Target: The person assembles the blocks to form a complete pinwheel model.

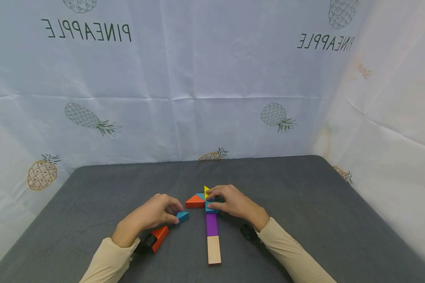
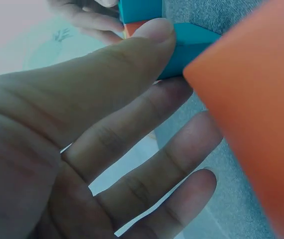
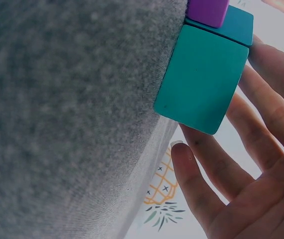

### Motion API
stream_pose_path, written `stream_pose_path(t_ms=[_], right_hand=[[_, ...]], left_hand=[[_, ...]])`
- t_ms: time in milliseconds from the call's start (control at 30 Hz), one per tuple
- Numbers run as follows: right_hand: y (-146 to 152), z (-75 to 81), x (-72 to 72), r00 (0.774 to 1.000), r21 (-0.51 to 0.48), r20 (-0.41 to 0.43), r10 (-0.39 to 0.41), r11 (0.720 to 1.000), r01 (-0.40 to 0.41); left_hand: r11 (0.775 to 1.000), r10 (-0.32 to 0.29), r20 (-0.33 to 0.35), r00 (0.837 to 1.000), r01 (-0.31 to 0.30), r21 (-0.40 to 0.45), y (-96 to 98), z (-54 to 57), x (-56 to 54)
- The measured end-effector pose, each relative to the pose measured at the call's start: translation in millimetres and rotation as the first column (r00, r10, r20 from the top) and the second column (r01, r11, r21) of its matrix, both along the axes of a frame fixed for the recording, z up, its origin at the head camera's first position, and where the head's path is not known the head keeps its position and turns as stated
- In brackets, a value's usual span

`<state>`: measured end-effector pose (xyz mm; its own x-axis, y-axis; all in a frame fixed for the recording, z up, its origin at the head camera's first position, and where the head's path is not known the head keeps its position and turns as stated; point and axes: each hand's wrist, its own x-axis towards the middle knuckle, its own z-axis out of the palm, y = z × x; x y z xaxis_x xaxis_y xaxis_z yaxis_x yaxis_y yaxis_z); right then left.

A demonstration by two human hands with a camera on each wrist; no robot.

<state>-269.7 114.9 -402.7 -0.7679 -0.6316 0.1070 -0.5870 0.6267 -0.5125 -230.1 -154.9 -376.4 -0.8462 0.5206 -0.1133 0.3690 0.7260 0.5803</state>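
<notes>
My left hand (image 1: 158,212) pinches a blue triangular block (image 1: 182,217) between thumb and fingertips, just over the dark table; the left wrist view shows the thumb (image 2: 127,59) across its near side. At the middle, my right hand (image 1: 233,200) grips a blue block (image 1: 209,208) in a row of blocks, with its fingertips by a yellow triangular block (image 1: 206,190). A teal block face (image 3: 202,79) stands in front of those fingers in the right wrist view. Left of them, an orange triangular block (image 1: 195,202) adjoins a light-blue one (image 1: 200,195), partly hidden.
A purple block (image 1: 211,225) and a natural-wood block (image 1: 214,250) continue the row toward the near edge. An orange-red block (image 1: 159,238) lies beside my left wrist, partly hidden behind the wrist camera. A pineapple-printed cloth (image 1: 212,78) hangs behind the grey table (image 1: 287,181).
</notes>
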Motion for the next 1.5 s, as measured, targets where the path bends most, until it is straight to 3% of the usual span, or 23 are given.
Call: stream_pose_path(t_ms=[300, 600, 933, 1200, 1500], right_hand=[[0, 0.4, 0.0, 1.0, 0.0, 0.001, 0.003, 1.0, -0.003], [-1, 0.3, -1.0, 1.0, -0.002, -0.003, 0.007, 1.0, -0.007], [-1, 0.3, -1.9, 1.0, 0.003, -0.009, 0.01, 1.0, -0.01], [0, 0.0, -1.7, 1.0, -0.008, -0.006, 0.016, 1.0, -0.016], [-1, 0.6, -1.1, 1.0, -0.008, 0.004, 0.003, 1.0, -0.003]], left_hand=[[1.0, 0.006, -0.026, 1.0, -0.006, -0.004, 3.6, 0.7, 1.5], [0.996, 0.08, -0.014, 0.997, -0.08, -0.038, 13.8, 2.3, 7.8], [0.994, 0.108, 0.01, 0.994, -0.107, -0.025, 23.8, -0.1, 10.0], [0.997, 0.078, -0.051, 0.996, -0.079, -0.015, 29.9, -3.9, 10.1], [0.995, 0.102, -0.113, 0.988, -0.104, -0.008, 36.8, -8.4, 11.3]])
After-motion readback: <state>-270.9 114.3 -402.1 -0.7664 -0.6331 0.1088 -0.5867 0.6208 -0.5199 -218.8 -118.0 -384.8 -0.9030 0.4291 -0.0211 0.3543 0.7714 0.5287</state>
